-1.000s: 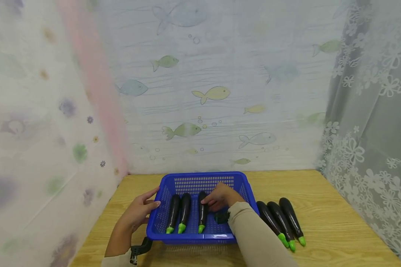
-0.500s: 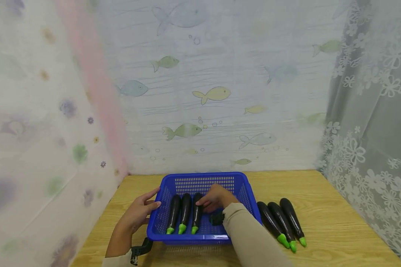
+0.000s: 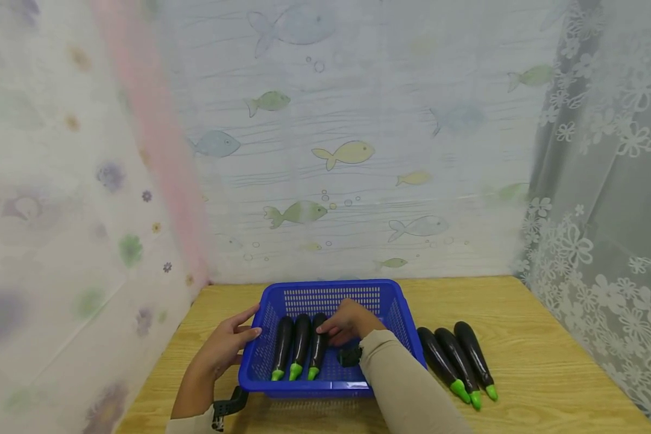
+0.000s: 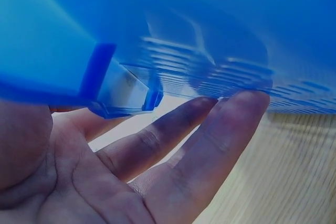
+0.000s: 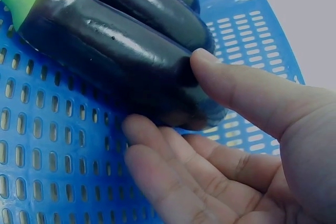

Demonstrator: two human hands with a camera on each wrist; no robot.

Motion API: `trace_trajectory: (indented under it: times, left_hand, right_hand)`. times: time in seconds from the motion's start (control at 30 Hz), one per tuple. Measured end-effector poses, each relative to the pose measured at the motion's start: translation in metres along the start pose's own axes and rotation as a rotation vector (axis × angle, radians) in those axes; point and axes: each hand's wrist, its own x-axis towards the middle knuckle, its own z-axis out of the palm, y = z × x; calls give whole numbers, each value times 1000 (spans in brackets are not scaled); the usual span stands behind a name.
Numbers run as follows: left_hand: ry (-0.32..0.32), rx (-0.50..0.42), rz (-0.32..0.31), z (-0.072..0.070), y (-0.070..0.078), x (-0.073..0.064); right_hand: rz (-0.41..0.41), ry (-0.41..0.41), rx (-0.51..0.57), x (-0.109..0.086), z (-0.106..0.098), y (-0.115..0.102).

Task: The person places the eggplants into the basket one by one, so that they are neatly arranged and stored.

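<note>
Inside the blue plastic basket point(image 3: 352, 386), three dark purple eggplants with green stem ends lie side by side toward the left. My right hand point(image 3: 349, 319) reaches in and holds the rightmost eggplant point(image 3: 317, 349) near its rounded end. In the right wrist view the thumb point(image 5: 226, 80) presses on top of that eggplant point(image 5: 110, 51), and the other fingers sit low along its side. Beside it are the middle eggplant point(image 3: 301, 343) and the left eggplant point(image 3: 283, 346). My left hand point(image 3: 226, 340) grips the basket's left side, thumb over the rim, fingers against the outer wall point(image 4: 236, 72).
Three more eggplants point(image 3: 458, 364) lie on the wooden table point(image 3: 542, 361), just right of the basket. A fish-patterned sheet point(image 3: 358, 199) hangs behind the table. A floral sheet point(image 3: 108, 253) is at the left, and a lace curtain point(image 3: 580, 247) at the right.
My right hand has moved left with the rightmost eggplant, bringing it close beside the other two. The left hand and the basket have stayed nearly in place.
</note>
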Motion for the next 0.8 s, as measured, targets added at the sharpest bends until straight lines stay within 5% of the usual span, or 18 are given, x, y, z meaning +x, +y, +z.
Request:
trace_trajectory:
  times: [0.53,0.8]
  left_hand:
    - [-9,-10,-10,1,1,-1]
    - [-27,-7,6,-1,2,0]
  right_hand:
    - [-35,115,-106,-2,-11,-7]
    - [-131,88,-144,-18,-22,-23]
